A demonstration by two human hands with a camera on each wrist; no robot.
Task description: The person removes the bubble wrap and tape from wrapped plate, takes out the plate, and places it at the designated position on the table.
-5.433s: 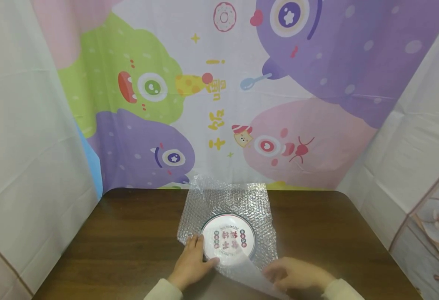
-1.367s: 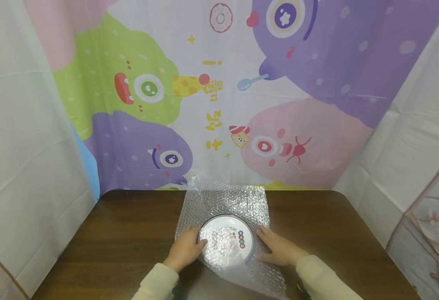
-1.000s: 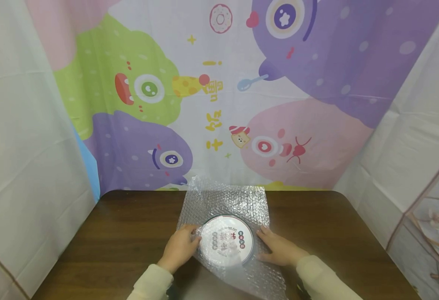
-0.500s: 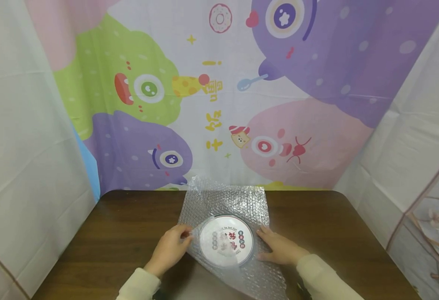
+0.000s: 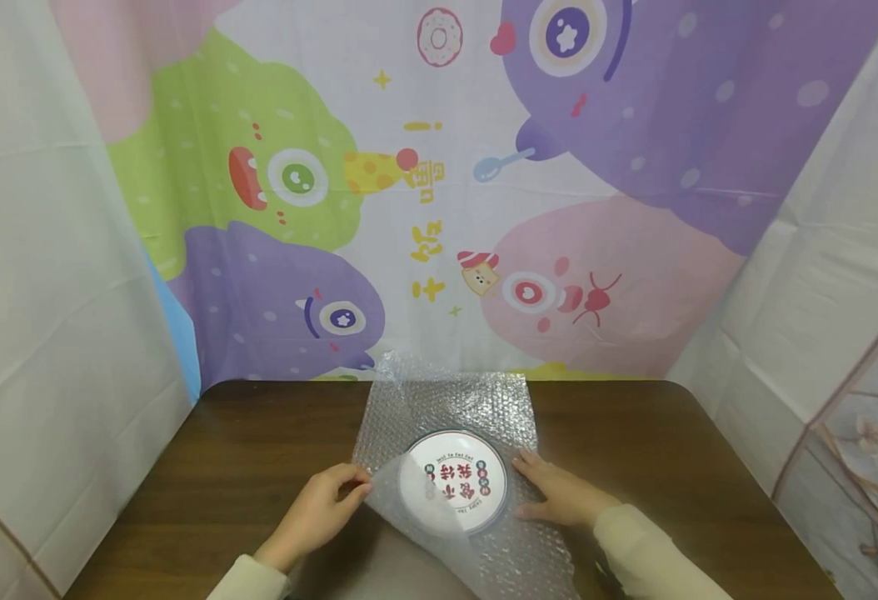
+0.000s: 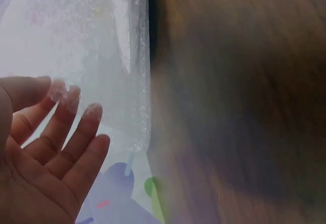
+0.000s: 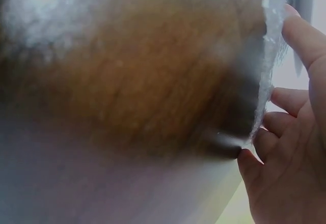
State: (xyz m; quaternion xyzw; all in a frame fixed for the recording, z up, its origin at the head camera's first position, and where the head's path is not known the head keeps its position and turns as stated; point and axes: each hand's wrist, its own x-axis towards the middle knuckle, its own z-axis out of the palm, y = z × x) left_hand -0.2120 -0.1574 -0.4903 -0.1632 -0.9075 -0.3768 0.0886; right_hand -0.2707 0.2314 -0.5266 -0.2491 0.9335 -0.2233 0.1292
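In the head view a round white plate [image 5: 457, 471] with red characters and a dark rim lies on a sheet of bubble wrap [image 5: 461, 404]. A flap of the wrap covers the plate's lower left part. My left hand [image 5: 315, 512] pinches the flap's left corner between thumb and fingertips; the left wrist view shows this hand [image 6: 56, 152] with the clear film at its fingertips. My right hand [image 5: 562, 492] rests with extended fingers on the wrap at the plate's right side. In the right wrist view that hand's fingers [image 7: 280, 122] touch the wrap's edge.
The brown wooden table [image 5: 244, 450] runs under everything. Behind it hangs a curtain [image 5: 409, 250] printed with cartoon monsters. Pale cloth panels [image 5: 57, 250] stand at the left and right sides.
My left hand has moved from the plate's left edge down and left, drawing the wrap's flap with it, so more of the plate's face shows uncovered. My right hand has stayed nearly still lately.
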